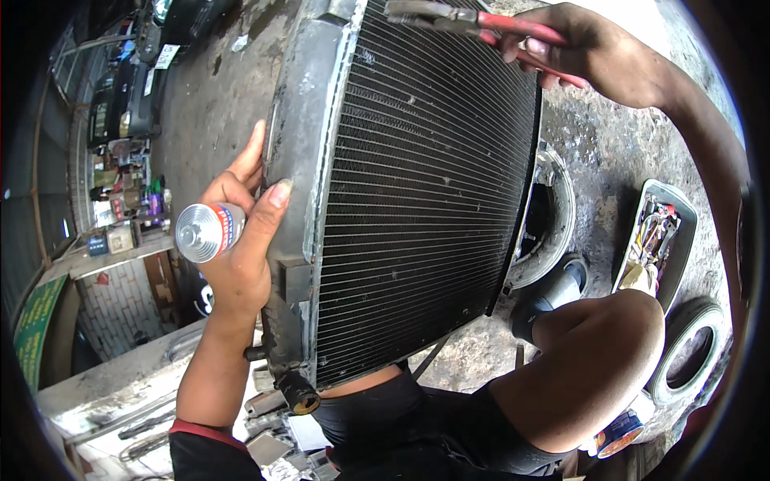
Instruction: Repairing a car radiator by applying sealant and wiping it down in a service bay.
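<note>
A large black radiator (417, 200) stands upright in front of me, its dark side tank (301, 136) on the left and a hose neck at its lower left. My left hand (245, 232) is closed round a small clear bottle (200, 234) with a red-and-white label, its thumb and fingertips against that side tank. My right hand (597, 60) grips red-handled pliers (433, 14), whose metal jaws lie over the top of the finned core. My bent bare leg (577, 369) is below the radiator on the right.
A wheel with tyre (553, 224) lies behind the radiator. At right are a grey bin of tools (682, 216), a loose tyre (674, 377) and a can (618, 433). Cluttered shelves (120, 192), a dark vehicle part (120, 96) and a worktop (92, 401) with metal pieces line the left.
</note>
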A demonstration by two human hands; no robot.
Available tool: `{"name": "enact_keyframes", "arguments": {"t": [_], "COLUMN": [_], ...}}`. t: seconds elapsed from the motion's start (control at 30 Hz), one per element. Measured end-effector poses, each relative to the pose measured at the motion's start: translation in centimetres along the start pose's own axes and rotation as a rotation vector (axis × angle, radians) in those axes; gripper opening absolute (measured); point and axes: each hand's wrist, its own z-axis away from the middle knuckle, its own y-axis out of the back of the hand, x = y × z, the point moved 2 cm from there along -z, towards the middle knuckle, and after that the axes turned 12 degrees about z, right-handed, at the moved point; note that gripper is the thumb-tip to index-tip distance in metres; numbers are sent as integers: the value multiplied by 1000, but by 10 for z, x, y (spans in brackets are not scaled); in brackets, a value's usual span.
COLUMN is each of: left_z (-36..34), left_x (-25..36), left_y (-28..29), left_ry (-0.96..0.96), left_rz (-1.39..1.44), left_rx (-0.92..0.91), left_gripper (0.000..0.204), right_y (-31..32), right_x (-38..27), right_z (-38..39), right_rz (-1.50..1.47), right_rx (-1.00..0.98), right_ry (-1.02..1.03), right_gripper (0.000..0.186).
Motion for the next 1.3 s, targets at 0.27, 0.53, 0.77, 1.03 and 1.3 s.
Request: {"name": "enact_keyframes", "arguments": {"t": [0.27,0.53,0.77,1.03,1.3], "left_z": [-1,-1,0,1,-2], "left_x": [2,0,-2,2,6], "left_y": [-2,1,0,1,-7], "left_ry": [-3,14,6,11,27], "left_rz": [23,28,54,74,79], "left_rx": [-6,-14,-6,-15,-23], "left_gripper": [31,30,30,29,28], "right_y": [-13,-20,-22,-17,-9], "right_x": [-13,18,18,-5,7], "right_z": [-12,-23,-27,-24,-16], "right_rz": [141,456,462,283,18], "right_rx": [74,337,302,169,119], "right_ry": [-4,246,161,-40,42], "right_gripper": [40,35,28,38,28]}}
